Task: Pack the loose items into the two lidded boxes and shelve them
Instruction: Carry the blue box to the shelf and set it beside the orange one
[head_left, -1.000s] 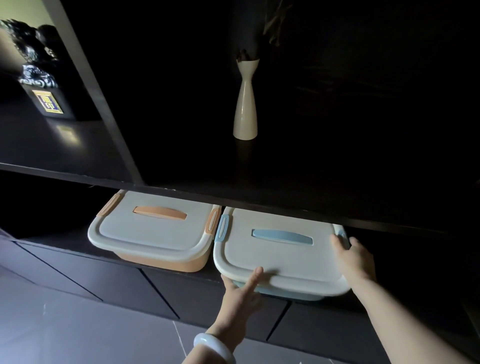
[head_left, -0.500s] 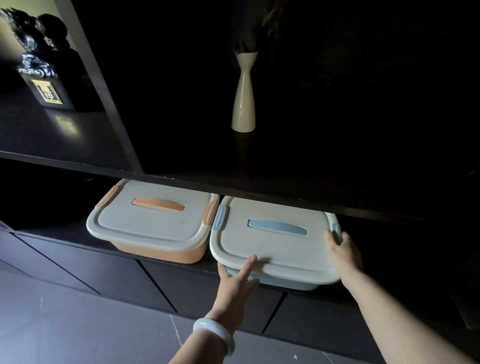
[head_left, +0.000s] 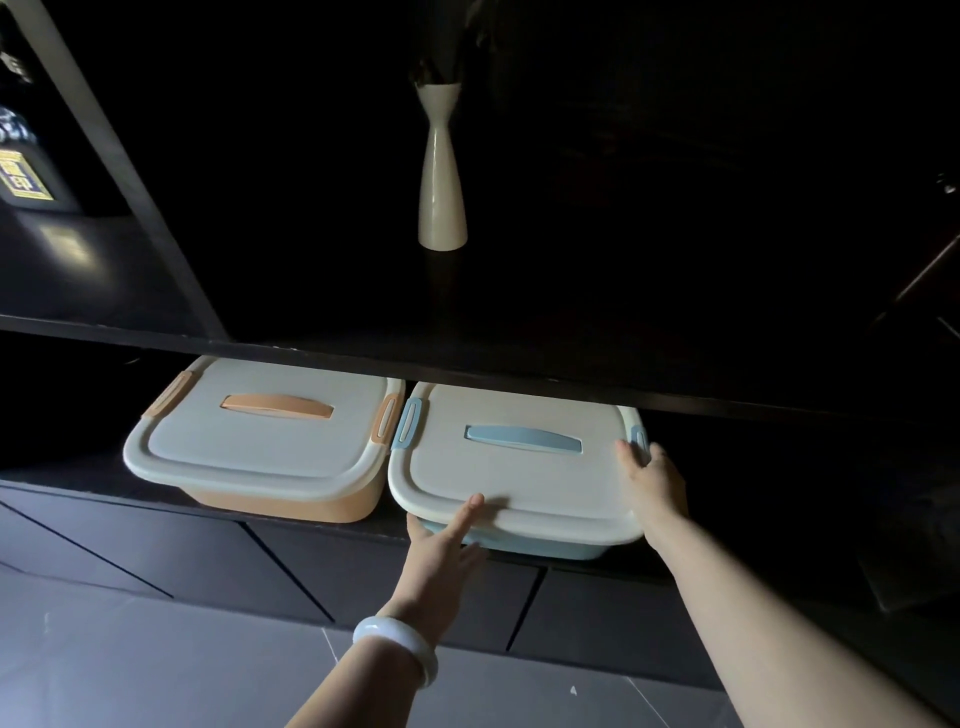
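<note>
Compared with half a second before, little had changed: the blue box (head_left: 519, 467) sat a touch further under the upper shelf board, its front edge jutting past the shelf lip, and both hands kept nearly the same places on it.

Both lidded boxes lay side by side on the low dark shelf (head_left: 78, 467), lids closed and almost touching each other. The orange box (head_left: 260, 441) was on the left, the blue one on the right. Each was a smooth, matte plastic tub with rounded corners, a pale cream lid with a raised centre panel, a flat recessed handle in the box's colour, and coloured side clips.

The left hand (head_left: 441, 566) was open and flat against the blue box's front edge, index finger stretched up onto the lid rim, the other fingers under it, closed round nothing. A pale, glossy bangle (head_left: 397, 652) circled that wrist. The right hand (head_left: 652, 483) was pressed, fingers spread, against the box's right side beside the blue clip, resting rather than clasping.

On the shelf above stood a slim, glossy white vase (head_left: 441, 182) with a flared base and narrow neck. The shelving was dark and smooth; grey floor tiles (head_left: 156, 665) showed below.
</note>
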